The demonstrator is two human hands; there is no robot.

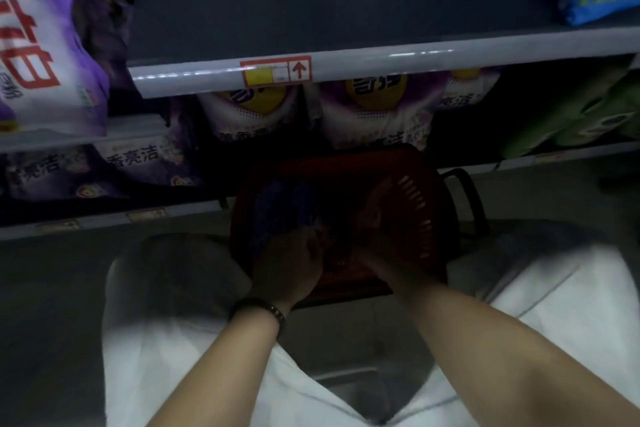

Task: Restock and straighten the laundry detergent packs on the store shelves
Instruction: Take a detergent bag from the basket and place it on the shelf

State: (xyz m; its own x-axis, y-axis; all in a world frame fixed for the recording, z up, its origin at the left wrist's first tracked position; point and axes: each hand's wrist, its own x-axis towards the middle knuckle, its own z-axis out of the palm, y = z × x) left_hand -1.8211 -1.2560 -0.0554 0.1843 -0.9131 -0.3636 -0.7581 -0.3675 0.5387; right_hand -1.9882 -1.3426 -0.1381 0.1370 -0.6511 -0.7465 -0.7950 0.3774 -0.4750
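Red basket (415, 204) at 6 o'clock of purple shelf packs (374, 114). Left hand (289, 263) and right hand (375, 246) inside it; dark blue pack (277, 211) at left hand's 11 o'clock. Finger state too dark to tell

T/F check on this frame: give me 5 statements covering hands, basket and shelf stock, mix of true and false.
1. Both hands reach into the red basket. True: the left hand and right hand are inside it.
2. The basket sits on a shelf. False: it stands on the floor.
3. The dark wristband is on the right wrist. False: it is on the left wrist.
4. The shelf-edge label carries a red arrow pointing up. True.
5. The packs directly under that label are green. False: they are purple packs; the green packs lie further right.
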